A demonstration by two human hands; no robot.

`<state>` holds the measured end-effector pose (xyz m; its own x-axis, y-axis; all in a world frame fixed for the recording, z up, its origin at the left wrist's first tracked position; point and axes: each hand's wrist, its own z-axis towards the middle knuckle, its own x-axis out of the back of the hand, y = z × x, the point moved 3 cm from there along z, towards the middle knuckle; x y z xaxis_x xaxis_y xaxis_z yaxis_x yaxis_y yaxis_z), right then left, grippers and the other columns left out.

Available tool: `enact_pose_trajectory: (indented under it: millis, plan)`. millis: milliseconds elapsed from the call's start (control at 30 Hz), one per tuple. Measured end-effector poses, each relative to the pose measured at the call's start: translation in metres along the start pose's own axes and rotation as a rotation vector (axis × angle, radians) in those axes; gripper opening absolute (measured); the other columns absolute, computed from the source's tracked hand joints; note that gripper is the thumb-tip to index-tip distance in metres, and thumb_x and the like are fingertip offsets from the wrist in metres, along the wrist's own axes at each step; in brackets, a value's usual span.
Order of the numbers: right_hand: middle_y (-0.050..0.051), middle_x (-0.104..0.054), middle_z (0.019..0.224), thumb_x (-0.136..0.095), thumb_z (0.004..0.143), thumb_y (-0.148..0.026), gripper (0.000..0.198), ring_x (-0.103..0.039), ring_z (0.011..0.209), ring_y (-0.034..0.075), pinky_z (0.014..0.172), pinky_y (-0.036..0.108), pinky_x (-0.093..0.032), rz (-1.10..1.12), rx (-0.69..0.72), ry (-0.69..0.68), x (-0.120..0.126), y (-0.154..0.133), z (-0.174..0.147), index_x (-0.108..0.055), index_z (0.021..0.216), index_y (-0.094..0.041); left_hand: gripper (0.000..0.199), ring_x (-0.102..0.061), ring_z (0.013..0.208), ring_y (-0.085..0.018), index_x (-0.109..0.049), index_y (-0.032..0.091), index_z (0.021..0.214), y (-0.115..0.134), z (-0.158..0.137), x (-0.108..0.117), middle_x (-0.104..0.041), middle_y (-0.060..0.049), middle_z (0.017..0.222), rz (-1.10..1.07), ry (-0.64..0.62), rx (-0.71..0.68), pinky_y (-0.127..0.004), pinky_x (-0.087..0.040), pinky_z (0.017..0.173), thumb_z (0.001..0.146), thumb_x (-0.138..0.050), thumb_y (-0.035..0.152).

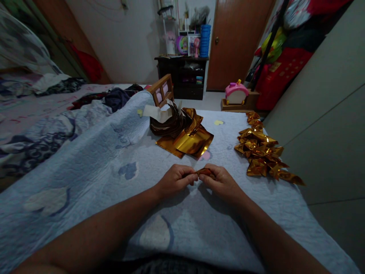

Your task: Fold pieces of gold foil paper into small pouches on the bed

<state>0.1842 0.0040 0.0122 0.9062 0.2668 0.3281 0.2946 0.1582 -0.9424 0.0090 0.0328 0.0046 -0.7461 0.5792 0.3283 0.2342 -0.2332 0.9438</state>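
Observation:
Both hands meet over the middle of the bed, pinching one small folded piece of gold foil paper [207, 171]. My left hand [179, 180] is closed on its left end, thumb against fingers. Around its right side my right hand [222, 183] is closed too, covering part of the folds. Just beyond the hands lie loose gold foil sheets [194, 140], flat and overlapping. Behind them stands a curled stack of paper [168, 123] with pale edges showing. To the right, folded gold foil pieces [261, 152] sit in a heap.
A pale blue quilt [99, 179] with heart patches covers the bed and rises in a ridge at left. Rumpled clothes [116, 98] lie beyond the ridge. A wooden rail [162, 90], a dark cabinet [182, 82] and a pink-topped toy [236, 93] stand at the back. A pale cabinet front [322, 144] borders the right.

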Motion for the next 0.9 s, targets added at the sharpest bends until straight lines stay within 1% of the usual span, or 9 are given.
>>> enact_pose_trajectory:
  millis: [100, 167, 300, 400, 533, 633, 767, 900]
  plan:
    - [-0.001, -0.056, 0.068, -0.056, 0.087, -0.025, 0.014, -0.049, 0.063, 0.013, 0.058, 0.025, -0.037, -0.026, 0.027, 0.001, 0.0, -0.003, 0.001, -0.064, 0.078, -0.019, 0.034, -0.048, 0.057, -0.012, -0.066, 0.014, 0.066, 0.001, 0.0, -0.001, -0.056, 0.0, 0.058, -0.035, 0.007, 0.003, -0.024, -0.035, 0.057, 0.09, -0.059, 0.038]
    - [-0.001, -0.057, 0.068, -0.057, 0.086, -0.024, 0.014, -0.05, 0.063, 0.013, 0.058, 0.025, -0.037, -0.039, 0.047, 0.003, 0.001, -0.004, 0.001, -0.065, 0.077, -0.019, 0.036, -0.048, 0.057, -0.012, -0.066, 0.014, 0.064, 0.002, 0.0, -0.001, -0.057, -0.001, 0.058, -0.058, 0.008, 0.008, -0.025, -0.035, 0.057, 0.089, -0.06, 0.039]
    - [-0.003, -0.052, 0.063, -0.059, 0.086, -0.027, 0.016, -0.046, 0.06, 0.012, 0.056, 0.024, -0.035, -0.03, 0.06, 0.02, 0.008, -0.005, 0.001, -0.062, 0.073, -0.019, 0.035, -0.046, 0.053, -0.011, -0.07, 0.014, 0.068, 0.001, 0.0, 0.001, -0.059, -0.001, 0.059, -0.109, 0.016, 0.065, -0.023, -0.033, 0.053, 0.087, -0.063, 0.043]
    - [-0.004, -0.047, 0.061, -0.06, 0.085, -0.033, 0.022, -0.042, 0.057, 0.011, 0.052, 0.024, -0.032, -0.032, 0.027, 0.052, 0.017, -0.002, 0.0, -0.056, 0.068, -0.02, 0.033, -0.042, 0.049, -0.009, -0.072, 0.014, 0.074, 0.001, -0.001, 0.005, -0.06, 0.0, 0.059, -0.148, 0.047, 0.121, -0.022, -0.03, 0.048, 0.086, -0.065, 0.045]
    - [-0.005, -0.044, 0.061, -0.061, 0.084, -0.038, 0.024, -0.039, 0.055, 0.011, 0.051, 0.024, -0.03, -0.01, -0.017, 0.062, 0.025, 0.002, -0.001, -0.057, 0.069, -0.02, 0.033, -0.041, 0.049, -0.009, -0.072, 0.014, 0.073, 0.001, 0.0, 0.008, -0.06, 0.0, 0.059, -0.18, 0.069, 0.147, -0.022, -0.028, 0.048, 0.084, -0.066, 0.045]
    - [-0.004, -0.045, 0.061, -0.062, 0.084, -0.039, 0.024, -0.039, 0.055, 0.011, 0.051, 0.024, -0.03, -0.008, -0.027, 0.042, 0.027, 0.002, -0.001, -0.057, 0.07, -0.02, 0.032, -0.042, 0.049, -0.009, -0.071, 0.014, 0.074, 0.0, 0.0, 0.009, -0.06, 0.0, 0.059, -0.213, 0.061, 0.156, -0.022, -0.027, 0.048, 0.085, -0.066, 0.044]
    - [-0.003, -0.05, 0.066, -0.059, 0.087, -0.039, 0.023, -0.043, 0.059, 0.012, 0.054, 0.025, -0.034, 0.002, -0.013, -0.024, 0.027, 0.001, -0.002, -0.061, 0.074, -0.019, 0.032, -0.041, 0.049, -0.008, -0.071, 0.014, 0.073, -0.004, 0.001, 0.009, -0.06, 0.0, 0.059, -0.25, 0.066, 0.169, -0.023, -0.026, 0.049, 0.085, -0.066, 0.043]
    - [-0.002, -0.053, 0.068, -0.056, 0.09, -0.034, 0.021, -0.048, 0.063, 0.013, 0.06, 0.026, -0.037, 0.021, -0.004, -0.087, 0.029, 0.002, -0.002, -0.062, 0.076, -0.02, 0.033, -0.04, 0.049, -0.008, -0.071, 0.014, 0.073, -0.007, 0.0, 0.011, -0.06, -0.001, 0.058, -0.264, 0.084, 0.171, -0.023, -0.026, 0.049, 0.084, -0.068, 0.044]
